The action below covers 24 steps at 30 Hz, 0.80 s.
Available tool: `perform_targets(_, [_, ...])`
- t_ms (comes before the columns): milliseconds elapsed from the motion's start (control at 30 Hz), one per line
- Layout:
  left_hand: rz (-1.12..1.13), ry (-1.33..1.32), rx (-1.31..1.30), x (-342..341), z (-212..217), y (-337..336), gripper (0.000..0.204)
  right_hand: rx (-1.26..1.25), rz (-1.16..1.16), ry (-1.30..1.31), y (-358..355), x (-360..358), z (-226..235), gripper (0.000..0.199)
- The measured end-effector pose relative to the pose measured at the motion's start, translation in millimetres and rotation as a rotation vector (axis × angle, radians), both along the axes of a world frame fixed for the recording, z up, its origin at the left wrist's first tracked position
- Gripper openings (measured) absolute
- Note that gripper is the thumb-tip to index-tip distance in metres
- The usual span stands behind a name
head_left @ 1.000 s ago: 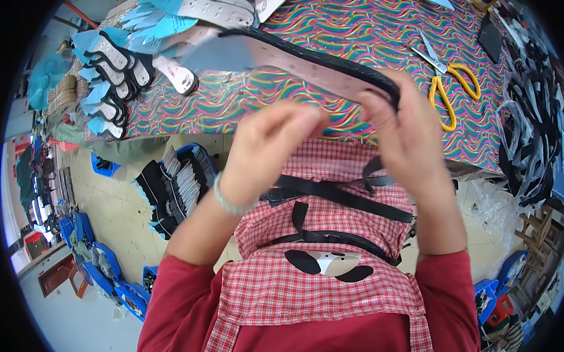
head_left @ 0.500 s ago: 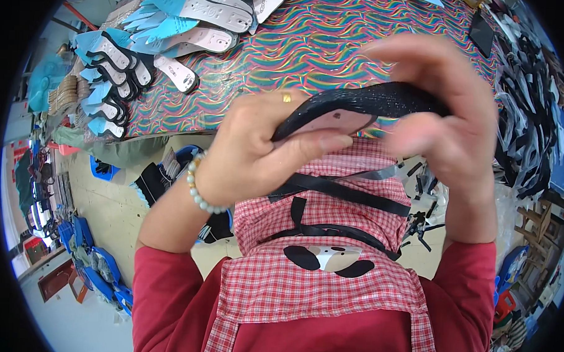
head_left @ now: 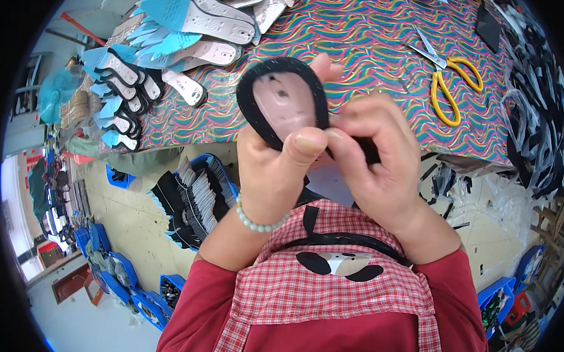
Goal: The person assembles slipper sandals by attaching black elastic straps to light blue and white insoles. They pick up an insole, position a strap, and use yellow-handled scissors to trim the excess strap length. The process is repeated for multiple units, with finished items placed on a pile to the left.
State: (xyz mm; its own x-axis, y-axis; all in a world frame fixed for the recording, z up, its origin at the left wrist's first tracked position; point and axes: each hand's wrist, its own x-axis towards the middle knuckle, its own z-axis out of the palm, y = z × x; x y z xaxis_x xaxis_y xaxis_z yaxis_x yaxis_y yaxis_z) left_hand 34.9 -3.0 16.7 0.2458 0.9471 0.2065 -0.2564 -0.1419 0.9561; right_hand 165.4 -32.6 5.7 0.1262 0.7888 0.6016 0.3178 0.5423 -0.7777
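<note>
Multicoloured wavy-patterned cloth covers the worktable [head_left: 361, 48], which fills the far part of the view; its near edge runs from the left under the hands to the right, where the cloth hangs over. On the far left of the table lies a fanned heap of shoe insoles [head_left: 169, 29], blue and pale grey, some edged in black, the nearest ones reaching almost to the table's near edge. Between that heap and the yellow-handled scissors [head_left: 450, 82] on the right the cloth is bare. Black strips and offcuts [head_left: 533, 104] crowd the table's far right edge. Below the table on the left stands a blue bin [head_left: 191, 201] packed with upright black and grey pieces. The person wears a red checked apron [head_left: 334, 289] over red sleeves.

Held up in front of the table's near edge is a pink insole piece bound in black [head_left: 283, 101], its rounded end upward. The left hand [head_left: 276, 176] is clamped on it, thumb pressed on its lower rim and fingers behind. The right hand [head_left: 382, 161] is pinched on the black binding at the piece's lower right edge, touching the left thumb.
</note>
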Motion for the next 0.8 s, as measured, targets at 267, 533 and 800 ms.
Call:
perform_targets(267, [-0.106,-0.236,-0.125,-5,-10,12,0.042,-0.115,0.074,-0.161,-9,18,-20,0.018])
perform_targets(533, [-0.233,-0.25,-0.245,-8,-14,18,0.044,-0.282,0.059,-0.393,-15,26,-1,0.017])
perform_targets(800, [-0.083,-0.124,-0.23,-14,-22,-6,0.037,-0.651,0.275,0.348,-24,24,-20,0.024])
